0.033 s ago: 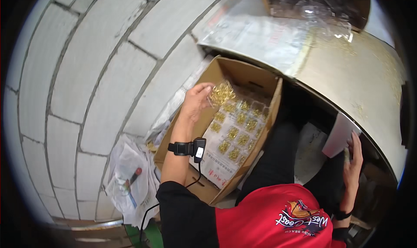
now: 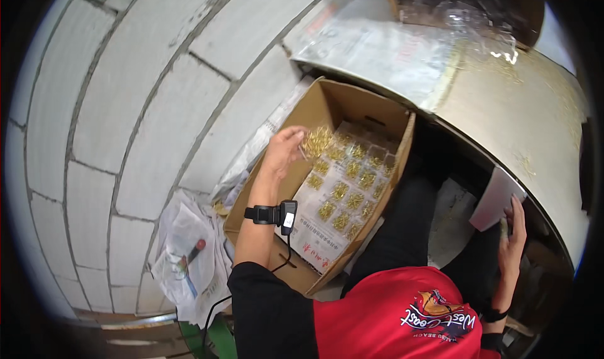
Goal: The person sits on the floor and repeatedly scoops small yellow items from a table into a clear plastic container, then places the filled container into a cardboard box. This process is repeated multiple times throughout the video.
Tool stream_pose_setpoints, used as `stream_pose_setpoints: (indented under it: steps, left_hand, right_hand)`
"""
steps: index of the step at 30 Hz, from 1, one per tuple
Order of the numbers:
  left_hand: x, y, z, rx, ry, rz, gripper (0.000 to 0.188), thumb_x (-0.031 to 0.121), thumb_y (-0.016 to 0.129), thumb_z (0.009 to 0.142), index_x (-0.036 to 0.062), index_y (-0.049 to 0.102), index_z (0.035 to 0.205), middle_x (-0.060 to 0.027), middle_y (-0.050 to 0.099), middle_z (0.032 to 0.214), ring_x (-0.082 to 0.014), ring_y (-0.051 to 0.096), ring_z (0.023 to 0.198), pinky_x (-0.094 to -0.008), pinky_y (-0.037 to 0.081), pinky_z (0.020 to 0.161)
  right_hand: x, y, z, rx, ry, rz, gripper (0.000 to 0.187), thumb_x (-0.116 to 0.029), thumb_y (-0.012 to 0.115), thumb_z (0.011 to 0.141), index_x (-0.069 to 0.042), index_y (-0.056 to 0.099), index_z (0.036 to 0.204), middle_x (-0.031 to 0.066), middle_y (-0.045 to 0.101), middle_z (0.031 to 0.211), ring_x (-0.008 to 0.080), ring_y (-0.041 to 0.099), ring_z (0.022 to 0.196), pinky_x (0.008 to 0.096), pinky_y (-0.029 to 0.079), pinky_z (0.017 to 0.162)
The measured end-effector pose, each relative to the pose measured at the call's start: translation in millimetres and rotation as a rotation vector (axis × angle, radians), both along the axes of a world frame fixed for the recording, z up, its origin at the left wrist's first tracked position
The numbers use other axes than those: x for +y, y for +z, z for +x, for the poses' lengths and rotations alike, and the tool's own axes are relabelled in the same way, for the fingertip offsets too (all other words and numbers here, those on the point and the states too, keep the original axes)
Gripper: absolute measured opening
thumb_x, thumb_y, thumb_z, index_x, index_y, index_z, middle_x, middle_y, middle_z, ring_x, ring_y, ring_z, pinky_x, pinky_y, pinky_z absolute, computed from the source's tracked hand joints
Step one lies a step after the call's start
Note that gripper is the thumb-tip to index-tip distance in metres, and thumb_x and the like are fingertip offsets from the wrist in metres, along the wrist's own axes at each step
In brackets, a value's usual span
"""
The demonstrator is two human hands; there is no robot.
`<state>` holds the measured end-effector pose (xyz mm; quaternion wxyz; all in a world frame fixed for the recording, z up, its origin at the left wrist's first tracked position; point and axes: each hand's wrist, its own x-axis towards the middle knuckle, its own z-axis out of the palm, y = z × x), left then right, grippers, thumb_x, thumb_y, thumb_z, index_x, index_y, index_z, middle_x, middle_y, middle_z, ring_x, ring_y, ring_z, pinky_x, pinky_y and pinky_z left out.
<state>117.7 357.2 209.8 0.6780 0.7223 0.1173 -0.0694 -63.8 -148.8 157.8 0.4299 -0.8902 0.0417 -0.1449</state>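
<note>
My left hand is closed on a small clear plastic box of gold-coloured metal pieces, gripped by its near side. It hangs above the left side of an open cardboard box. Inside that carton, several similar clear boxes of gold pieces lie in rows on a printed paper sheet. At the table edge on the right, my right hand has its fingers stretched out and thumb apart. Its fingertips touch the edge of a pale flat panel. The pieces are too small to name.
A table curves along the right, with loose gold pieces scattered on it. Clear empty plastic boxes spill from a carton at the back. A white block wall and white plastic bags lie left.
The whole view has shifted slightly. My left hand has tilted the small box a little, bringing it slightly left relative to the carton. My right hand stays at the panel.
</note>
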Motion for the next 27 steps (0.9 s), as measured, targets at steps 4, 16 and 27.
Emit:
stream_pose_setpoints:
  steps: [4, 16, 27]
  left_hand:
    - [98.3, -126.4, -48.2, 0.326, 0.209, 0.126, 0.025, 0.013, 0.057, 0.091, 0.0005, 0.056, 0.113, -0.008, 0.062, 0.095, -0.0212, 0.063, 0.086, -0.0358, 0.055, 0.068]
    - [161.4, -328.9, -148.3, 0.426, 0.963, -0.308, 0.028, -0.008, 0.054, 0.08, -0.0108, 0.05, 0.107, -0.0188, 0.055, 0.098, -0.0343, 0.061, 0.08, -0.0482, 0.059, 0.072]
    - [158.2, -327.5, -133.6, 0.443, 0.232, 0.808, 0.021, 0.012, 0.056, 0.081, -0.0053, 0.058, 0.094, -0.0125, 0.061, 0.083, -0.0225, 0.057, 0.075, -0.0373, 0.049, 0.061]
  right_hand:
    - [14.1, -6.8, 11.3, 0.11, 0.092, -0.071, 0.051, 0.011, 0.048, 0.085, -0.004, 0.044, 0.133, 0.0134, 0.046, 0.137, 0.0261, 0.058, 0.107, 0.0327, 0.045, 0.092]
    - [65.1, 12.1, 37.7, 0.292, 0.323, -0.326, 0.039, 0.007, 0.055, 0.081, 0.002, 0.053, 0.12, 0.0195, 0.053, 0.127, 0.0381, 0.054, 0.112, 0.0375, 0.044, 0.094]
    - [44.5, 9.3, 21.2, 0.203, 0.393, -0.368, 0.043, 0.006, 0.056, 0.066, 0.0, 0.059, 0.108, 0.0189, 0.061, 0.108, 0.0358, 0.059, 0.101, 0.0407, 0.05, 0.085]
